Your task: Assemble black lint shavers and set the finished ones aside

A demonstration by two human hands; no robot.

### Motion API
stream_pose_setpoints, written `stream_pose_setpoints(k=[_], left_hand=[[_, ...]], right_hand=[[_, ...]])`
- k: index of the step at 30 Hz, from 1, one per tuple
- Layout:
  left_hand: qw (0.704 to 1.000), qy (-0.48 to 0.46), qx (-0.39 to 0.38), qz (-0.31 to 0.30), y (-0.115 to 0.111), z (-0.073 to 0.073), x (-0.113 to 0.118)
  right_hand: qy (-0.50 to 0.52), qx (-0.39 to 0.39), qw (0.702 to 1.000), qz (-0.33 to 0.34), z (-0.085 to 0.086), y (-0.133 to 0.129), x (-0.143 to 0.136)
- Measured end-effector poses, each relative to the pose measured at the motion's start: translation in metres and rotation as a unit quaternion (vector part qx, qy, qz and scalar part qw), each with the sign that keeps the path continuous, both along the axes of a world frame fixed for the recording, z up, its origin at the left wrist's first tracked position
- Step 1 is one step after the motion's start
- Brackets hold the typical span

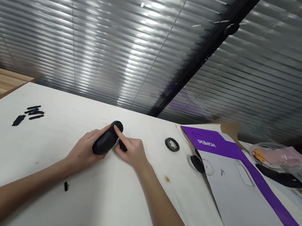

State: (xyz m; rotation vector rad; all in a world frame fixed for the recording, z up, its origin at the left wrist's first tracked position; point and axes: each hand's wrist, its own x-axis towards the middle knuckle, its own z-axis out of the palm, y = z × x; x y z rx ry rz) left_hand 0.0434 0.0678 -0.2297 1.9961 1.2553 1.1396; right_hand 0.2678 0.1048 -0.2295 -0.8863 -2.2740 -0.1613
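Note:
A black, rounded, elongated device (105, 142) is tilted above the white table, its far end showing a recessed black top. My left hand (86, 149) wraps round its side, with the thumb along the body. My right hand (132, 151) comes in from the right, its index fingertip pressed on the device's far end. Between the right thumb and index finger sits a small black piece (122, 145); whether it joins the device I cannot tell. A short black part (66, 186) lies on the table near my left forearm.
Several thin black pieces (34, 111) lie at the left, beside a wider black piece (18, 120). Right of my hands are a black ring (172, 144), a dark rounded object (197, 164) and a purple-and-white package (225, 182). Metal blinds (99, 39) stand behind the table (65, 105).

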Motion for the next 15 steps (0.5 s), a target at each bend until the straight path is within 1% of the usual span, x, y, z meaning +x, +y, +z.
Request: stream_pose_setpoints(k=[5, 15], left_hand=[[1.000, -0.001, 0.003, -0.003, -0.0001, -0.0006, 0.0004], [1.000, -0.019, -0.011, -0.016, -0.0005, -0.0009, 0.0002]], right_hand=[[0.008, -0.018, 1.000, -0.010, -0.0012, 0.0002, 0.0004], [0.002, -0.017, 1.000, -0.015, -0.0043, 0.0018, 0.0009]])
